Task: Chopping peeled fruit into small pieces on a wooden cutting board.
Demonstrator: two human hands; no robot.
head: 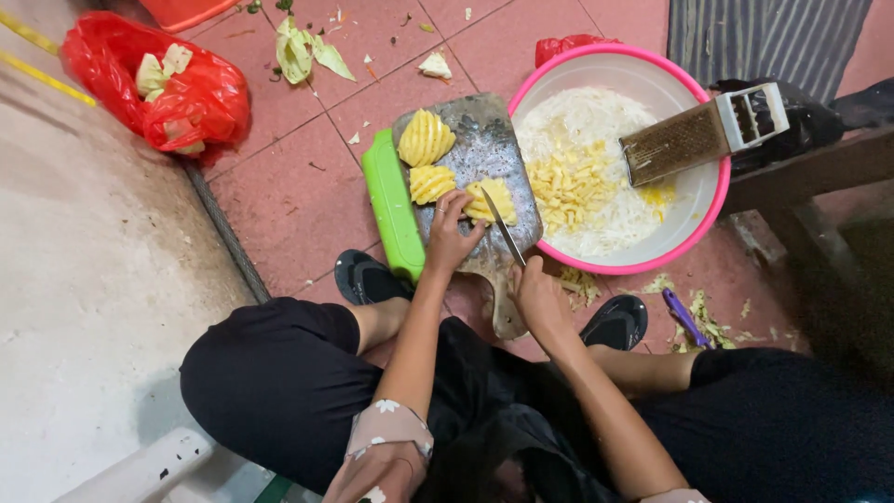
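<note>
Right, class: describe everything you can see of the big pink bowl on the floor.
The bowl is round and wide, apparently plastic, with a pink rim and white inside. It sits upright on the red floor tiles, touching the wooden board's right edge. It holds white shreds with yellow fruit chunks on top. A metal grater lies tilted across its right rim.

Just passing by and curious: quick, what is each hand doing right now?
Left hand: closed grip, fingers pressing down on the pineapple piece on the cutting board.
Right hand: closed grip around the knife.
</note>
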